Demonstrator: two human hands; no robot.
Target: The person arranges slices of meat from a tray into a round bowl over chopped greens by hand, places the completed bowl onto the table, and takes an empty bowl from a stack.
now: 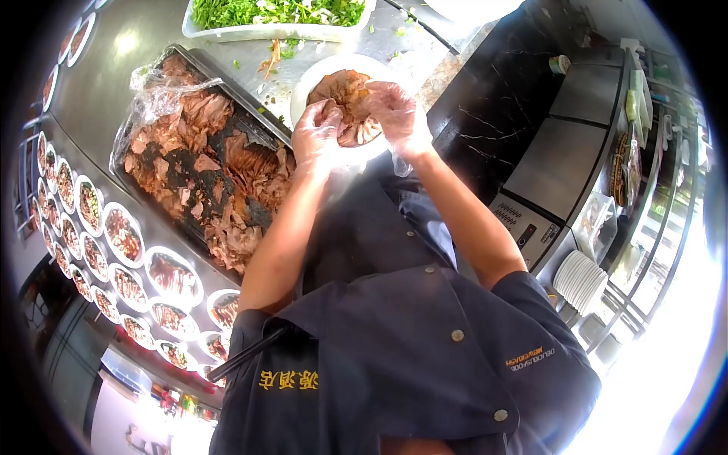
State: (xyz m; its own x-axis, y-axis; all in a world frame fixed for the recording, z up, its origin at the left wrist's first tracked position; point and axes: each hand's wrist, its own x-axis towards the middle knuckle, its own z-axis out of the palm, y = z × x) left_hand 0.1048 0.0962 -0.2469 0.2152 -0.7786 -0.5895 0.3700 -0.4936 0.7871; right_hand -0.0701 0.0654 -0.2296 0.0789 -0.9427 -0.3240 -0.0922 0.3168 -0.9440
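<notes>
A white plate [302, 91] in front of me holds a fanned layer of brown cooked meat slices [345, 89]. At the plate's left side my left hand [318, 130], in a clear plastic glove, is closed with its fingers pinching meat slices. My right hand [400, 117], gloved the same way, reaches over the right rim; its fingertips are pressed together at the edge of the meat. Left of the plate lies a dark metal tray [262, 121] of torn and sliced meat [178, 136], with crumpled plastic wrap [152, 83] over its far corner.
A white container [303, 32] of chopped green herbs stands at the back. Many plates of meat [173, 274] line the steel counter on the left. To the right are steel cabinets [546, 163] and a stack of white plates [580, 280]. Scraps dot the counter.
</notes>
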